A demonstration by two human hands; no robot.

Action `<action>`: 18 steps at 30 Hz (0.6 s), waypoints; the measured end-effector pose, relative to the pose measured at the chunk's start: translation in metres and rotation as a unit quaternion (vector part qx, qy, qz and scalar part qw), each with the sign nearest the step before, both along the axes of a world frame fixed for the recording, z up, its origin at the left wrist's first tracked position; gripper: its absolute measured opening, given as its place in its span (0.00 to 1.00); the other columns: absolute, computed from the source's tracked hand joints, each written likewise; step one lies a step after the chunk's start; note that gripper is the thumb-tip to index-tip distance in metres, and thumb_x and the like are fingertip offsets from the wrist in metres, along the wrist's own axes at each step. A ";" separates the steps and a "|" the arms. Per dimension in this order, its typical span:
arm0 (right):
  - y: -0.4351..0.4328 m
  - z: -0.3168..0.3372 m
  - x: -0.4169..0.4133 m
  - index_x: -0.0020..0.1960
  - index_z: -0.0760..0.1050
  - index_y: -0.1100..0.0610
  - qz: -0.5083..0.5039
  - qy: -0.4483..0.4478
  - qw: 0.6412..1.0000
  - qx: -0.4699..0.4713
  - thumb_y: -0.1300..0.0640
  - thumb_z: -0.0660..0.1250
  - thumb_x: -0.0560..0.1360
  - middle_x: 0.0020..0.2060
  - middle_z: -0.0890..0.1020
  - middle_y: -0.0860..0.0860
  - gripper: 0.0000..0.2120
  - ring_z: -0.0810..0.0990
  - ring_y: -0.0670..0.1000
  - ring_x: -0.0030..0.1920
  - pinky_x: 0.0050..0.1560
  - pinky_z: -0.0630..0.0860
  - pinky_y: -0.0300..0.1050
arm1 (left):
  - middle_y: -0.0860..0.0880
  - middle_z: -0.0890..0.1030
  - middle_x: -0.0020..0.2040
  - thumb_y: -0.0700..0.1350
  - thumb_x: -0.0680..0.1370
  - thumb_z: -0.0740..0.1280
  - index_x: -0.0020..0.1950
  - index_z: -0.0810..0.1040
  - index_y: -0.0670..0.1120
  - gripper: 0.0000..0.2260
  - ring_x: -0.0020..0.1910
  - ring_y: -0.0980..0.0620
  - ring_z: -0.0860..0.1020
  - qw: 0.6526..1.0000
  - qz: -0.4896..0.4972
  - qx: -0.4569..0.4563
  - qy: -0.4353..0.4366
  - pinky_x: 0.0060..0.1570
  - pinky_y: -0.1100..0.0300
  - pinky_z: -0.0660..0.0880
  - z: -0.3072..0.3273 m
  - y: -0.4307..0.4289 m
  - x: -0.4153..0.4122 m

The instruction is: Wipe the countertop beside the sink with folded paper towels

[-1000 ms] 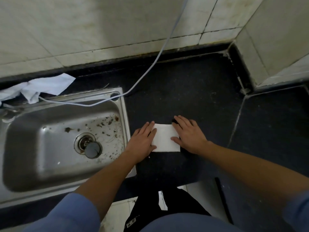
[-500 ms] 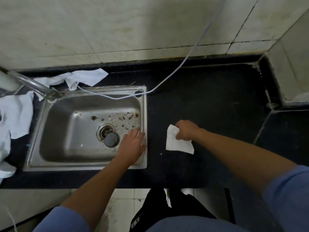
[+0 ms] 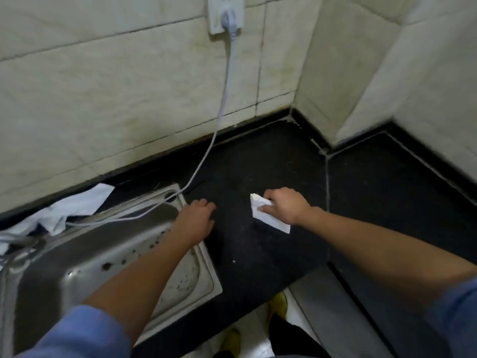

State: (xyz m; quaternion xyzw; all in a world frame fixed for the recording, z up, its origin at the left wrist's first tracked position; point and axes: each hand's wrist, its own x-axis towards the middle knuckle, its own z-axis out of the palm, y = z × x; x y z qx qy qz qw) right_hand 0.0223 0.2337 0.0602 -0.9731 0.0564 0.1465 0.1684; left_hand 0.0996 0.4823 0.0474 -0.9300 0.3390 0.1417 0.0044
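My right hand (image 3: 285, 206) gripped the folded white paper towel (image 3: 272, 223), fingers curled over it, on the black stone desk (image 3: 258, 161) right of the steel sink (image 3: 207, 262). The towel's long axis ran far-left to near-right. My left hand (image 3: 197, 219) rested relaxed and empty at the sink's rim, so the right was the nearer.

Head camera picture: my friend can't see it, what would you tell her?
The right hand grips a folded white paper towel on the black countertop, while the left hand rests at the rim of a dirty metal sink. A grey cord hangs from a wall socket down to the sink.
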 end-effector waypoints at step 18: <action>-0.039 0.126 -0.391 0.54 0.71 0.54 -0.368 -0.049 0.903 -0.217 0.42 0.57 0.79 0.45 0.81 0.53 0.15 0.78 0.58 0.46 0.40 0.71 0.49 | 0.47 0.76 0.58 0.48 0.79 0.61 0.63 0.72 0.47 0.14 0.53 0.45 0.78 0.863 -0.489 -0.077 -0.103 0.47 0.51 0.74 0.125 -0.215 -0.212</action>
